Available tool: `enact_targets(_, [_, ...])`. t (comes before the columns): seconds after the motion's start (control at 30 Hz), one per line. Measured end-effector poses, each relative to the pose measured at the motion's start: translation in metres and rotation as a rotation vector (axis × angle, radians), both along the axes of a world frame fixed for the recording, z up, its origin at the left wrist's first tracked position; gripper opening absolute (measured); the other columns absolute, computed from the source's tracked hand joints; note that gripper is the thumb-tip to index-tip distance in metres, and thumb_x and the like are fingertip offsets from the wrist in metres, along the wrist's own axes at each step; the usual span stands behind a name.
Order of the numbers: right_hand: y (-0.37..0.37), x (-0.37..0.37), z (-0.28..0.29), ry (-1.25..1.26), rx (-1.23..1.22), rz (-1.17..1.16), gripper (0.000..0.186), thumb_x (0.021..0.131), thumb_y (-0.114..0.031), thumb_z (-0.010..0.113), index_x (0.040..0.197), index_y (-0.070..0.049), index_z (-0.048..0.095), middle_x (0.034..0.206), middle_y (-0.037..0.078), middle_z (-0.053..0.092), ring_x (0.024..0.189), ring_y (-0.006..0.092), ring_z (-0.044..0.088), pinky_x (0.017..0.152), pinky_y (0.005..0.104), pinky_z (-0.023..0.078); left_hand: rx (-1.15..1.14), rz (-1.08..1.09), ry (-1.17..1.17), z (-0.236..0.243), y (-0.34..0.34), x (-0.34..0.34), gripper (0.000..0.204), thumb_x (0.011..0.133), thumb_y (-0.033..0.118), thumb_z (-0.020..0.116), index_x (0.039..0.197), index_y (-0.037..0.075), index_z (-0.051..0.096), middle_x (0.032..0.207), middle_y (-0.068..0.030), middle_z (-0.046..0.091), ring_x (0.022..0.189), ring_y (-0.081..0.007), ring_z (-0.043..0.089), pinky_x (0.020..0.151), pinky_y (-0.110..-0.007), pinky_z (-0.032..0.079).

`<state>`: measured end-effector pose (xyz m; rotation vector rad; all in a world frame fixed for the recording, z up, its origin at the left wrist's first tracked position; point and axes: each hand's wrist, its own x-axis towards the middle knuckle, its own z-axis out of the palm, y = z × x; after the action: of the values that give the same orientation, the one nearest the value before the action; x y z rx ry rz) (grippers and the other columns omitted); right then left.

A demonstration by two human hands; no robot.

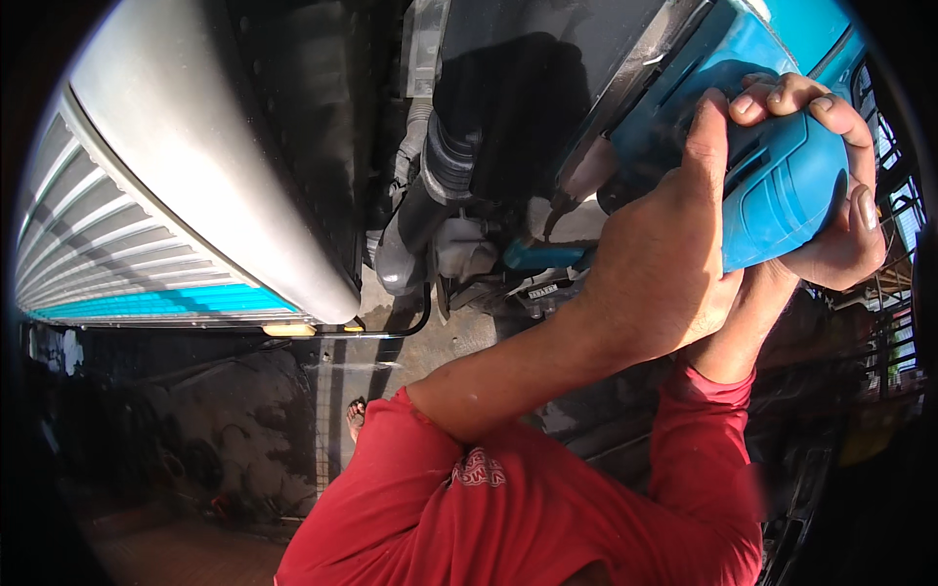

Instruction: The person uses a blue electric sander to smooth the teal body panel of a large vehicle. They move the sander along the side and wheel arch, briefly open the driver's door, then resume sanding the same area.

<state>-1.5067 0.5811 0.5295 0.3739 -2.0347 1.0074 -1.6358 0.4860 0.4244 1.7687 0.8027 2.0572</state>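
Observation:
My left hand is at the upper right, its thumb pointing up along the near side of a rounded turquoise moulded part with grooves in its surface. From beyond it, my right hand wraps the same part, with fingers curled over its top and far side. Both hands are closed on it. Behind them stands a larger turquoise panel; whether the moulded part is joined to it, I cannot tell. My left hand's fingers are mostly hidden behind its back and the part.
At the left stands a big silver housing with a ribbed grille and a turquoise stripe. A ribbed black hose runs down the middle beside a dark panel. Below lies a stained grey floor. Metal framework rises at the far right.

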Motion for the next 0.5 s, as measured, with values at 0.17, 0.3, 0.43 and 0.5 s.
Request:
enact_targets(0.17, [0.0, 0.001, -0.004, 0.009, -0.002, -0.034, 0.068, 0.095, -0.046, 0.047, 0.14, 0.002, 0.063, 0.123, 0.028, 0.062, 0.11, 0.0411, 0.065, 0.113, 0.0559, 0.04, 0.005, 0.057, 0.024, -0.005, 0.003, -0.002, 0.108, 0.085, 0.009, 0.082, 0.164, -0.013, 0.012, 0.124, -0.0394, 0.066, 0.105, -0.051, 0.073, 0.085, -0.05, 0.061])
enact_targets(0.3, [-0.007, -0.007, -0.029, 0.101, -0.042, -0.071, 0.062, 0.095, -0.043, 0.05, 0.133, 0.005, 0.062, 0.117, 0.03, 0.064, 0.103, 0.0422, 0.068, 0.105, 0.0565, 0.046, -0.127, 0.004, 0.066, -0.015, -0.008, -0.008, 0.108, 0.085, 0.01, 0.081, 0.165, -0.01, 0.012, 0.129, -0.04, 0.065, 0.11, -0.0518, 0.072, 0.089, -0.05, 0.06])
enact_targets(0.43, [-0.012, -0.013, -0.056, 0.163, 0.003, -0.152, 0.055, 0.095, -0.037, 0.056, 0.123, 0.009, 0.062, 0.109, 0.031, 0.065, 0.096, 0.0421, 0.07, 0.096, 0.0562, 0.054, -0.231, 0.02, 0.072, -0.033, -0.014, -0.009, 0.112, 0.082, 0.009, 0.082, 0.169, -0.003, 0.012, 0.135, -0.0368, 0.064, 0.114, -0.0523, 0.07, 0.091, -0.05, 0.06])
enact_targets(0.5, [-0.013, -0.013, -0.066, 0.159, -0.005, -0.164, 0.05, 0.095, -0.035, 0.058, 0.119, 0.008, 0.062, 0.106, 0.03, 0.066, 0.093, 0.0409, 0.07, 0.093, 0.0554, 0.055, -0.183, 0.057, 0.071, -0.044, -0.013, -0.006, 0.112, 0.082, 0.009, 0.082, 0.169, -0.002, 0.013, 0.135, -0.0365, 0.064, 0.114, -0.0517, 0.07, 0.09, -0.051, 0.06])
